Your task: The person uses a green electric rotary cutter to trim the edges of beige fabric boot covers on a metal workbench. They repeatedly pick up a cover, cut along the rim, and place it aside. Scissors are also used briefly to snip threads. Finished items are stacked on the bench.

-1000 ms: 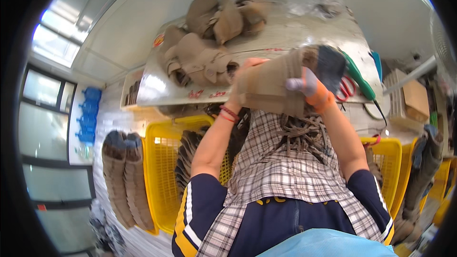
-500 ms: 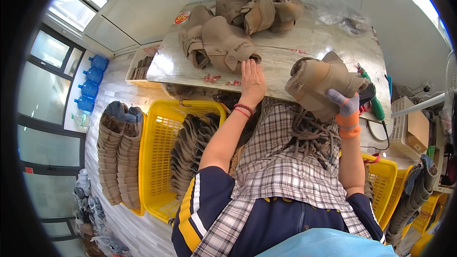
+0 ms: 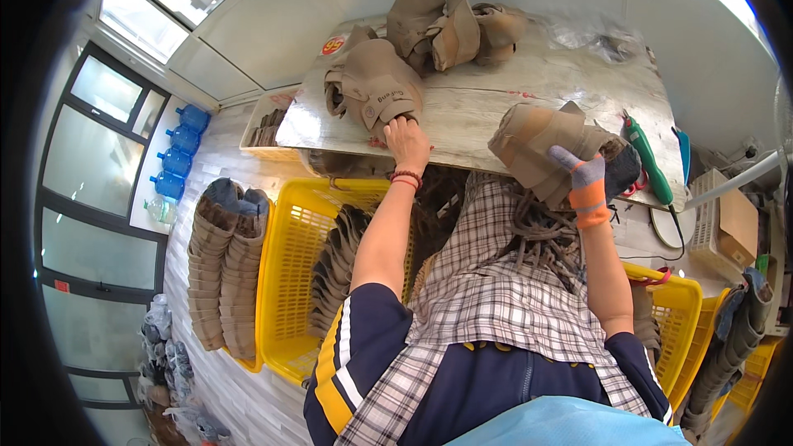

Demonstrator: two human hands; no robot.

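My bare left hand (image 3: 407, 146), with red bead bracelets at the wrist, is closed on the near edge of a tan shoe upper (image 3: 382, 87) lying on the table. Its fingertips are partly hidden. That piece bears dark print and a strap with a round snap. In an orange-and-grey glove, my right hand (image 3: 587, 184) grips a bundle of tan shoe uppers (image 3: 533, 149) with dark fleecy lining, held over the table's front edge. How many pieces it contains I cannot tell. More tan uppers (image 3: 454, 29) lie heaped at the back of the table.
The wooden table (image 3: 462, 107) also carries clear plastic (image 3: 599, 37) and a green corded hand tool (image 3: 648, 161). Below left stands a yellow basket (image 3: 285, 281) of nested uppers, beside tall stacks (image 3: 223, 272). Another yellow basket (image 3: 677, 306) is at right. Brown cords (image 3: 549, 227) hang before my apron.
My left hand has moved left and nearer, and the printed upper has shifted and turned with it. My right hand still holds its bundle, now tilted differently. The whole view has shifted slightly.
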